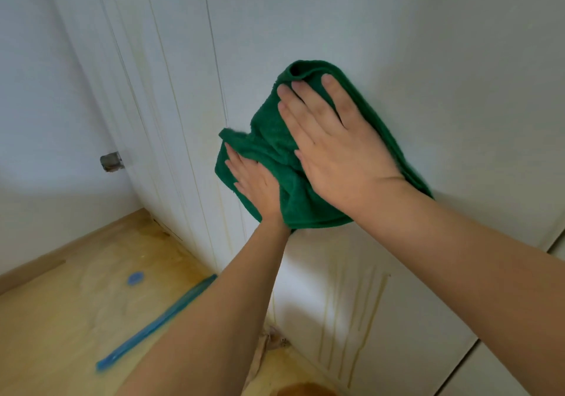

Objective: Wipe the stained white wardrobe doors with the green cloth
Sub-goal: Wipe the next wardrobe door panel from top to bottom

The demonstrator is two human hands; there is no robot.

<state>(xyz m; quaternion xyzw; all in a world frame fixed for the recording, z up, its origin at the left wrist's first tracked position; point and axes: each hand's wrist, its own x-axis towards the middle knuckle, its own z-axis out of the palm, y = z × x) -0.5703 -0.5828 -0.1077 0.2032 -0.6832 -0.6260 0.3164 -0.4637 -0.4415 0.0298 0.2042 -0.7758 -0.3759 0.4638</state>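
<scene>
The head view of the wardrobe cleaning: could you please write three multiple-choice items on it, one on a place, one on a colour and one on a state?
1. Where do the yellowish drip stains run on the wardrobe door?
A. Below the cloth
B. Above the cloth
C. On the floor only

2. What colour is the long strip lying on the wooden floor?
A. Red
B. Blue
C. Black

3. How do the hands meet the green cloth?
A. Both press flat
B. One hangs idle
C. Both wring it

Answers: 1 A, the streaks show lower on the door; 2 B, it is bright blue; 3 A, the left hand and right hand lie on it with straight fingers.
</scene>
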